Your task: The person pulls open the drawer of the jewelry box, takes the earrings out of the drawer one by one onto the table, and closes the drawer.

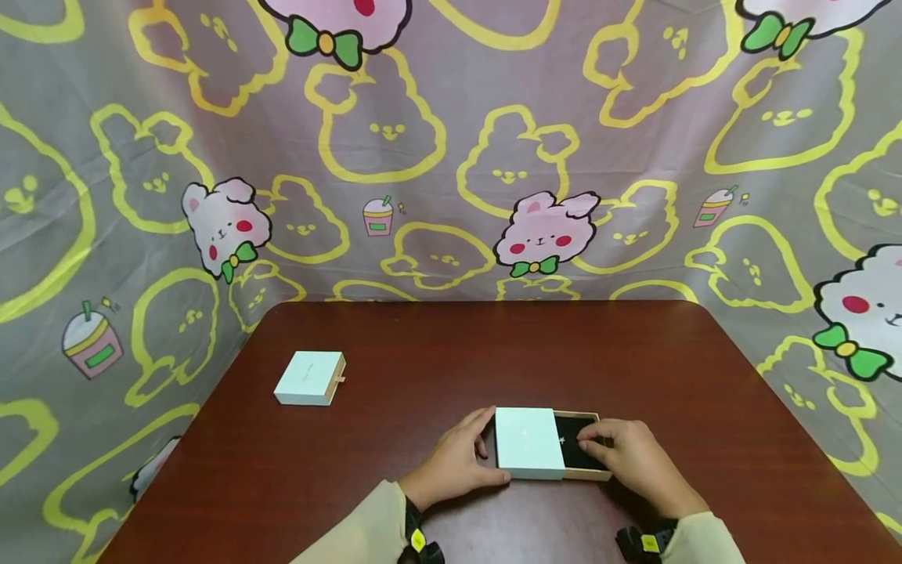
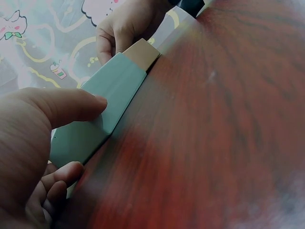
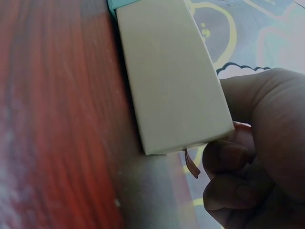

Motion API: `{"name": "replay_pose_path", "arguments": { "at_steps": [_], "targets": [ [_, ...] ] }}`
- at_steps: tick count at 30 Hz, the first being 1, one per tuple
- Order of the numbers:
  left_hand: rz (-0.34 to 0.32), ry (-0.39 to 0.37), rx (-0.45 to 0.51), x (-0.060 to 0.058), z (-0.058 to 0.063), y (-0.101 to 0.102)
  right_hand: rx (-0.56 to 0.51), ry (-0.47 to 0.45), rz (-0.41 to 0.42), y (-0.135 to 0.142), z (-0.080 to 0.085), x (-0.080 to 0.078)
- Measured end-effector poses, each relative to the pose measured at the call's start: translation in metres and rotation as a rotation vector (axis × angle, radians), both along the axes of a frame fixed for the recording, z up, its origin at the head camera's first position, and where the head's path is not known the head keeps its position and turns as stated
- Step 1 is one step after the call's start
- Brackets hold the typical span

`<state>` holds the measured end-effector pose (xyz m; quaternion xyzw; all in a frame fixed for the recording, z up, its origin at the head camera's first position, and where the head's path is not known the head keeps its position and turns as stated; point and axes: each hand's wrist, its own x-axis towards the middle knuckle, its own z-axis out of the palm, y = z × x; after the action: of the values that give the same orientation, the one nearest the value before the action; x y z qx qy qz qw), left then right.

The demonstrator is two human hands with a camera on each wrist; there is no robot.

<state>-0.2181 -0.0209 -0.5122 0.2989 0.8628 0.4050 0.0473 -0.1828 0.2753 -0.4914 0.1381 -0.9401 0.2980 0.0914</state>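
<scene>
A pale mint slide-out gift box [image 1: 530, 440] lies near the table's front, its kraft-coloured drawer [image 1: 588, 475] pulled partway out to the right. Inside the drawer is a black insert [image 1: 572, 427] bearing a tiny silvery star-shaped piece [image 1: 561, 440]. My left hand [image 1: 458, 460] grips the box's sleeve at its left end, the thumb along the near side [image 2: 78, 106]. Over the drawer's right part, my right hand [image 1: 630, 454] has thumb and forefinger at the insert; whether they pinch anything is hidden. A small ribbon tab [image 3: 192, 164] hangs from the drawer's end.
Another mint box [image 1: 308, 377], closed, sits at the table's left with a ribbon tab on its right side. The brown wooden table [image 1: 451, 352] meets a patterned cloth [image 1: 423, 157] at the back and sides.
</scene>
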Motion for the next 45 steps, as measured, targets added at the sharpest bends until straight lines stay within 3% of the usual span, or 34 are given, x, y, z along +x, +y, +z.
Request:
{"name": "replay_pose_path", "arguments": {
  "at_steps": [17,28,36,45],
  "targets": [
    [0.003,-0.034,-0.019,-0.0035,0.0042,-0.0009,-0.034,0.009,0.001,-0.0003,-0.0007,-0.0012],
    [0.011,-0.026,-0.023,-0.0009,0.0003,-0.0015,-0.04,-0.023,-0.001,-0.0007,0.0007,0.0021],
    [0.004,-0.032,-0.012,-0.0011,0.0003,-0.0014,-0.047,0.029,0.002,-0.001,0.0017,0.0041],
    [0.006,-0.038,-0.019,-0.0006,0.0007,-0.0014,-0.044,0.006,-0.006,-0.0005,0.0018,0.0039]
  ]
}}
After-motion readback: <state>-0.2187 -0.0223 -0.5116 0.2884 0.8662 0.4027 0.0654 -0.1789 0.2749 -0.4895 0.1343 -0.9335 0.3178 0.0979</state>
